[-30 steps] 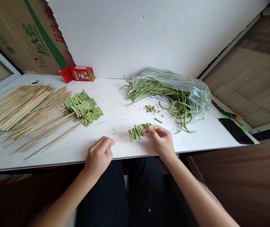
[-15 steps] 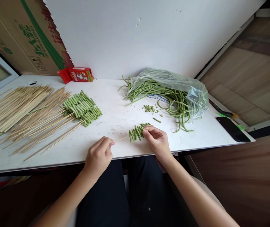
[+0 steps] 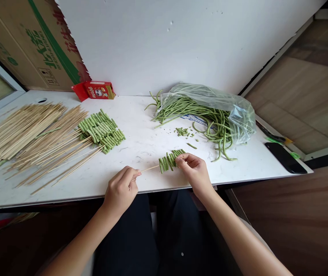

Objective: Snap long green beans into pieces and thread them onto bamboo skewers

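Observation:
My left hand [image 3: 122, 188] pinches the lower end of a thin bamboo skewer [image 3: 149, 168] near the table's front edge. Several short pieces of long green bean [image 3: 166, 161] are threaded crosswise on its other end, side by side. My right hand [image 3: 193, 170] is closed at the far end of that row, its thumb and fingertips pinching a bean piece mostly hidden by them. To the left lies a stack of filled bean skewers [image 3: 102, 130], their bare sticks pointing toward me. Small cut bean ends [image 3: 183, 132] lie just beyond my right hand.
Loose bamboo skewers [image 3: 17, 130] cover the table's left side. At the back right, uncut long beans [image 3: 192, 109] spill from a clear plastic bag [image 3: 210, 94]. A red box [image 3: 102, 90] stands by the wall; a black phone [image 3: 285, 158] and a knife [image 3: 271, 134] lie far right.
The view has shifted slightly, moving everything a little to the right. Both hands keep their grip, and my right fingers have closed a bit further around the skewer's end.

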### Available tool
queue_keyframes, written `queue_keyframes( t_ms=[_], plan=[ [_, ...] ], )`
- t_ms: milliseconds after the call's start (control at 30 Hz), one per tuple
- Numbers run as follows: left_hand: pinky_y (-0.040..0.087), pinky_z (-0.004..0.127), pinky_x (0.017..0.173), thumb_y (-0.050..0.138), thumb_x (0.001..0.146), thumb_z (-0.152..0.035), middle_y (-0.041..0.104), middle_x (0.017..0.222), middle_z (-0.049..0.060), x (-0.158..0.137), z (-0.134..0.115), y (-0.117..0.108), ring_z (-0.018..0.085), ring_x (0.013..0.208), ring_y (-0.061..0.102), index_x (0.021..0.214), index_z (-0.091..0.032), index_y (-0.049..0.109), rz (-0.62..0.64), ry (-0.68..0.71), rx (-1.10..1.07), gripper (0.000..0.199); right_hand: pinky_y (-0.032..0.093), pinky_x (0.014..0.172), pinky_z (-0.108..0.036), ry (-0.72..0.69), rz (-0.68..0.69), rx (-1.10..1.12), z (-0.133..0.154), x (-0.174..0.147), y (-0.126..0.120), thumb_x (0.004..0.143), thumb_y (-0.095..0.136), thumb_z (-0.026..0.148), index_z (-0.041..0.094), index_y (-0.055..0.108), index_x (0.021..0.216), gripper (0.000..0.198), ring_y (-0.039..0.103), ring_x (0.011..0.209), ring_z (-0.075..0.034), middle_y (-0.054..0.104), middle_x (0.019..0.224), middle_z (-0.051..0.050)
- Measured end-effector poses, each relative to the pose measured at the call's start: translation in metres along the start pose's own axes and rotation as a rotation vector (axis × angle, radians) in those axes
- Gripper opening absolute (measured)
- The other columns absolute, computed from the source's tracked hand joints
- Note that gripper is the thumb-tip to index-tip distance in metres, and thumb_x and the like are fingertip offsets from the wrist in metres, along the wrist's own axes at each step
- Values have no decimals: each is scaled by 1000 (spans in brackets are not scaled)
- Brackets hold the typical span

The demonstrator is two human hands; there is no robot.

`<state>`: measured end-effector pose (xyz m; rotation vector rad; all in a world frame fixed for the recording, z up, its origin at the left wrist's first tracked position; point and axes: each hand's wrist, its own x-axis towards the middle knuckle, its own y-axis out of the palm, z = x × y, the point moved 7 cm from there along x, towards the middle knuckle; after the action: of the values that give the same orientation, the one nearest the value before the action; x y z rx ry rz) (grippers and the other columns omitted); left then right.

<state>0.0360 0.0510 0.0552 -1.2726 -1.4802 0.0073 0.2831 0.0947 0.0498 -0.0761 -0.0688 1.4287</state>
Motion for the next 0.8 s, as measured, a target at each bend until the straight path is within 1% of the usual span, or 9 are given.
queue_keyframes(
  t_ms=[67,167,200,267,367,433,600,733,800],
  plan=[
    [58,23,75,51,94,4,73,84,1,0,2,0,15,82,74,90,-20,59,-2,-19,2,26,42,62,-30,-29,6,-55,7,5,-9,86,77,53,19,77,83,34,56,69,-17,70,77,-4],
    [57,23,73,54,96,0,74,84,2,0,5,0,15,79,73,90,-21,60,0,-62,13,22,46,68,-33,-136,-54,-180,16,18,-33,97,63,55,20,80,93,39,63,80,-22,76,89,-7],
    [56,23,73,54,97,-1,73,84,2,0,5,0,15,78,72,91,-21,60,0,-73,17,21,47,71,-34,-168,-81,-251,16,23,-41,98,60,54,21,81,96,39,64,83,-23,77,92,-8],
    [55,23,72,55,98,-4,72,83,2,0,6,0,15,77,71,91,-21,60,2,-88,21,19,48,78,-39,-238,-98,-465,15,31,-53,97,62,49,21,81,96,34,64,86,-26,78,95,-9],
    [53,24,70,57,100,-10,71,81,2,2,8,-3,15,73,69,92,-21,60,11,-123,25,14,47,91,-48,-364,-38,-772,10,35,-54,94,68,42,22,83,102,26,61,95,-31,76,97,-11],
    [52,24,70,58,101,-13,71,81,2,5,13,-6,15,71,67,92,-21,61,17,-151,33,12,47,94,-50,-411,0,-862,6,35,-53,93,70,40,23,84,106,25,59,99,-33,74,99,-13],
    [52,25,72,59,102,-16,73,84,3,15,28,-16,16,74,68,93,-20,63,10,-146,62,11,50,92,-51,-426,27,-857,2,34,-50,94,71,40,27,85,104,21,58,101,-34,74,102,-12],
    [50,25,70,58,102,-18,72,83,3,24,36,-15,15,72,67,92,-20,64,22,-186,45,12,50,88,-49,-396,19,-800,1,35,-50,94,70,38,25,82,98,18,60,98,-33,76,99,-11],
    [49,26,68,57,102,-20,72,82,2,30,36,-12,15,71,66,91,-20,65,37,-205,21,13,51,86,-47,-363,10,-767,-1,36,-51,93,69,35,24,80,105,19,61,93,-31,77,96,-9]
  ],
)
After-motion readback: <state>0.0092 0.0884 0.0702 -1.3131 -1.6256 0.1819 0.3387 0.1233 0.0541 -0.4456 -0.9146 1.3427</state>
